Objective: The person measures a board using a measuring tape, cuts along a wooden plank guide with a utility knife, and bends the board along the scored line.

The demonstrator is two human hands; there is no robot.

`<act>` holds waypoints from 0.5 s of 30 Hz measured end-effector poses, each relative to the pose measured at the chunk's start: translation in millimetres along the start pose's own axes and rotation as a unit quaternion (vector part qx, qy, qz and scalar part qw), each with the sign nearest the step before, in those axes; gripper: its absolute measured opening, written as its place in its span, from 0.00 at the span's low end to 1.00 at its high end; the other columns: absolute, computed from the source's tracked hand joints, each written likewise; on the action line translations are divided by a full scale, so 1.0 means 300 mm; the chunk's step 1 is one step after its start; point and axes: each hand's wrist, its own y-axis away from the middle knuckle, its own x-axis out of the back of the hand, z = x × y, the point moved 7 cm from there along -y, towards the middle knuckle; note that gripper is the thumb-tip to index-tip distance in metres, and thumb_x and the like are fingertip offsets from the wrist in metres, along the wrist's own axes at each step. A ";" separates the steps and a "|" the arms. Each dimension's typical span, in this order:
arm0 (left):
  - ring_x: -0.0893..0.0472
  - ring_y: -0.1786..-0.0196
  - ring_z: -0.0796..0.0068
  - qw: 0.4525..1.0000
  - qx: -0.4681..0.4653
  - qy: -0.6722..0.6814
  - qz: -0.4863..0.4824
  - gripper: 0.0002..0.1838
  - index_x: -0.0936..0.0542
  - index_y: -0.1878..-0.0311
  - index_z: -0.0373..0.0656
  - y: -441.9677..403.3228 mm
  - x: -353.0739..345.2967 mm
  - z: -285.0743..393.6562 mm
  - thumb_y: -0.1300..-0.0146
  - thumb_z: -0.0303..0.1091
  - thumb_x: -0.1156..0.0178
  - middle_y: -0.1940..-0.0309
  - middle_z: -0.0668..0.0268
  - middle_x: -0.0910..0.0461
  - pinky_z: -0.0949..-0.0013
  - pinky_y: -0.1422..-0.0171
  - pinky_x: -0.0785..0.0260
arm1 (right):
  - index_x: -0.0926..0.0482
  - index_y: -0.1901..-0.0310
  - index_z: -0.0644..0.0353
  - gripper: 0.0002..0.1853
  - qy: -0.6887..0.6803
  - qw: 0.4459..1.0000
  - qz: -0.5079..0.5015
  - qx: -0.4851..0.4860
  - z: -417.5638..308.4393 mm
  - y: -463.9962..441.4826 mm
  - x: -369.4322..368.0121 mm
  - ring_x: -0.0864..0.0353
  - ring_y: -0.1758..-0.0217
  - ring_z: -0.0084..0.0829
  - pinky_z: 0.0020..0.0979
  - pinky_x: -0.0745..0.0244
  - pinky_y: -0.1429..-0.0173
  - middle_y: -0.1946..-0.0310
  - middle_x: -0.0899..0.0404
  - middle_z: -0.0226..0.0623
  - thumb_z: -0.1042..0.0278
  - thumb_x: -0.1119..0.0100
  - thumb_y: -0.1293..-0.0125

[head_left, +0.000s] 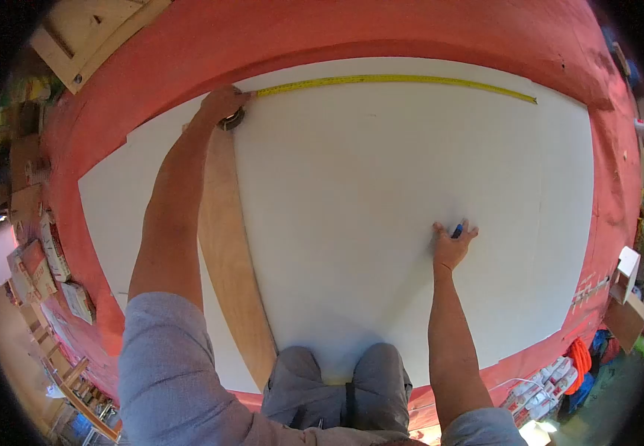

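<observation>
White sheet (396,178): at least 1, overlaps unclear
Hands: 2, left hand (225,102) plus right hand (452,249)
Tape measure (396,78): 1, along sheet's far edge
Blue marker (457,231): 1
Wooden strip (225,223): 1, toward sheet's left edge
Knees (378,366): 2, at sheet's near edge
Orange coil (580,364): 1, past near right corner
Cartons (78,302): several, blurred, exact count unclear

"Where does your tape measure (396,77) lie?"

"Its dark case (232,120) sits at your eleven o'clock, the yellow blade (441,78) stretched to two, along the white sheet's (366,193) twelve-o'clock edge."

"And your blue pen-like tool (457,231)?"

"Three o'clock, tilted, only partly visible, within the broad sheet's outline."
</observation>
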 end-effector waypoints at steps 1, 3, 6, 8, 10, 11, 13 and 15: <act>0.11 0.53 0.53 0.996 -0.038 -0.057 0.054 0.36 0.09 0.53 0.35 -0.064 0.011 -0.006 0.34 0.66 0.32 0.59 0.49 0.10 0.54 0.44 0.21 | 0.29 0.24 0.65 0.53 0.016 1.000 -0.004 0.001 0.008 -0.007 -0.007 0.37 0.17 0.57 0.47 0.29 0.21 0.16 0.51 0.64 0.46 0.16 0.47; 0.11 0.51 0.51 0.987 -0.075 -0.105 0.100 0.35 0.09 0.54 0.34 -0.088 -0.005 -0.007 0.35 0.66 0.31 0.58 0.47 0.10 0.54 0.43 0.21 | 0.29 0.24 0.65 0.53 0.038 0.999 0.014 0.020 0.043 -0.017 -0.027 0.36 0.17 0.57 0.47 0.29 0.21 0.16 0.51 0.63 0.46 0.16 0.47; 0.11 0.47 0.52 0.981 -0.106 -0.091 0.136 0.36 0.11 0.51 0.33 -0.052 0.117 0.073 0.37 0.65 0.28 0.54 0.45 0.11 0.54 0.40 0.21 | 0.29 0.24 0.65 0.53 0.042 0.998 0.021 0.033 0.022 -0.016 -0.011 0.35 0.18 0.57 0.47 0.29 0.22 0.16 0.50 0.63 0.44 0.16 0.47; 0.12 0.44 0.55 0.994 -0.072 -0.065 0.053 0.38 0.12 0.47 0.34 -0.098 0.081 0.053 0.40 0.66 0.26 0.48 0.46 0.12 0.54 0.38 0.22 | 0.29 0.24 0.65 0.53 0.035 0.999 0.007 0.026 0.033 -0.013 -0.016 0.34 0.18 0.58 0.47 0.28 0.22 0.16 0.50 0.64 0.44 0.16 0.46; 0.13 0.47 0.56 0.986 -0.075 -0.073 0.128 0.37 0.11 0.49 0.35 -0.084 0.088 0.059 0.42 0.65 0.24 0.50 0.47 0.11 0.54 0.38 0.22 | 0.28 0.24 0.64 0.52 0.030 0.999 0.014 0.037 0.066 -0.038 -0.026 0.32 0.19 0.58 0.46 0.27 0.23 0.16 0.49 0.65 0.44 0.16 0.46; 0.13 0.50 0.57 0.971 -0.078 -0.085 0.210 0.37 0.11 0.50 0.35 -0.061 0.115 0.068 0.44 0.64 0.22 0.51 0.49 0.11 0.53 0.39 0.23 | 0.28 0.24 0.64 0.52 0.036 0.999 0.013 0.036 0.078 -0.051 -0.030 0.32 0.19 0.58 0.46 0.27 0.23 0.16 0.49 0.65 0.44 0.16 0.46; 0.13 0.47 0.57 0.984 -0.073 -0.091 0.134 0.37 0.12 0.49 0.35 -0.001 0.139 0.118 0.43 0.64 0.22 0.48 0.50 0.12 0.53 0.36 0.24 | 0.29 0.24 0.64 0.52 0.025 0.998 0.018 0.045 0.066 -0.043 -0.022 0.33 0.19 0.56 0.45 0.27 0.22 0.16 0.48 0.63 0.45 0.16 0.46; 0.14 0.45 0.56 0.990 -0.066 -0.099 0.069 0.38 0.12 0.47 0.35 -0.010 0.139 0.115 0.43 0.64 0.22 0.45 0.51 0.12 0.53 0.34 0.26 | 0.29 0.24 0.64 0.52 0.002 1.000 0.009 0.025 0.054 -0.032 -0.018 0.34 0.18 0.55 0.45 0.28 0.22 0.16 0.48 0.62 0.45 0.16 0.46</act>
